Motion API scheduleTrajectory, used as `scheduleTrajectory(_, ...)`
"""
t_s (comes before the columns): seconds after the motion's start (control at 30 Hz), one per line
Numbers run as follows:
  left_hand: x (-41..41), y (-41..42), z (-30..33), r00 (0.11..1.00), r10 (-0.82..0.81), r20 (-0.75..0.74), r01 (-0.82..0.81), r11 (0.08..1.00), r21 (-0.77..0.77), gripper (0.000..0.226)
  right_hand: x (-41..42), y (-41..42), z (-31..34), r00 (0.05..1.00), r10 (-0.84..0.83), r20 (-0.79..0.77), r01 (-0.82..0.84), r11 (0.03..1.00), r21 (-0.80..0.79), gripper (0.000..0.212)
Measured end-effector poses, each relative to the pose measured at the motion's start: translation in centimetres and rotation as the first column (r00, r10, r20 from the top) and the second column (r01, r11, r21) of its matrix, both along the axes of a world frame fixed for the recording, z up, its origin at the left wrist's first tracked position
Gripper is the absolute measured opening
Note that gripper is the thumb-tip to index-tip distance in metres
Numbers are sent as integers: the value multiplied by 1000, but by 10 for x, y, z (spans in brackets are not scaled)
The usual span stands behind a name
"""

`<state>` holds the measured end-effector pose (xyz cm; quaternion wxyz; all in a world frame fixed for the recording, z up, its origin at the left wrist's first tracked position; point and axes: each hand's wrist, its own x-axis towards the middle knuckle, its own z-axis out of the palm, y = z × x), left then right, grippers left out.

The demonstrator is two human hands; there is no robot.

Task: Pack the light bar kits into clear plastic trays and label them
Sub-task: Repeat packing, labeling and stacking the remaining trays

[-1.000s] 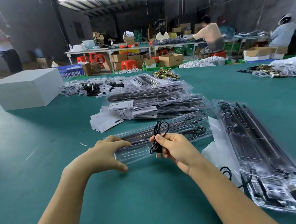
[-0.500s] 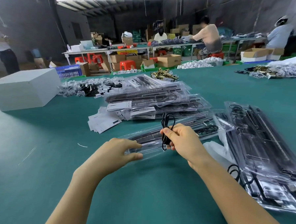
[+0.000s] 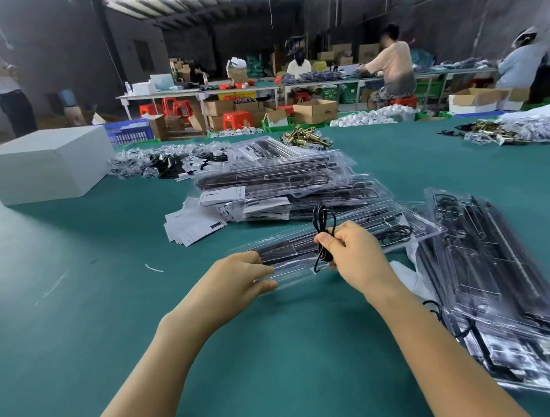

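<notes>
The left hand [image 3: 243, 278] grips the near end of the clear tray [image 3: 345, 240] (flat on the green table [image 3: 71, 293]) while the right hand [image 3: 357, 255] pinches the coiled black cable [image 3: 322, 223], seemingly awaiting seating into its compartment.

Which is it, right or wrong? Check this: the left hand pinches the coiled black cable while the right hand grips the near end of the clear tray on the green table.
Wrong in the hands: they are swapped. The head view shows the right hand pinching the coiled black cable, and the left hand gripping the near end of the clear tray on the green table.
</notes>
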<state>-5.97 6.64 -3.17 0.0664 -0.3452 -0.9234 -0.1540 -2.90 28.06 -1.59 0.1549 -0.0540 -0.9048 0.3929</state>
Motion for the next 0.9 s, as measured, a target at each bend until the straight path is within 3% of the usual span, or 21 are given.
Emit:
scheduleTrajectory(0.2, -1, -2, 0, 998, 42, -35, -37, 991, 130, 20, 0, -5, -2, 998, -4, -55, 6, 999, 40, 37)
scheduleTrajectory(0.43, -7, 1, -2, 989, 135, 59, -146, 958, 246, 19, -1, -5, -6, 981, 8, -193, 14, 994, 111, 28)
scheduleTrajectory(0.53, -11, 0, -2, 985, 128, 117, -157, 946, 283, 22, 1, -6, -6, 947, 32, -321, 44, 973, 227, 23)
scheduleTrajectory(0.67, -17, -1, -4, 981, 118, 156, -164, 930, 330, 26, 8, -27, -12, 884, 199, -423, 68, 840, 538, 9)
scheduleTrajectory(0.83, -23, -1, -7, 975, 101, 196, -176, 894, 413, 28, 16, -42, -34, 787, 416, -456, 189, 541, 820, 19)
scheduleTrajectory(0.9, -23, -2, -7, 972, 79, 223, -172, 883, 436, 33, 19, -41, -42, 766, 468, -441, 202, 475, 856, 25)
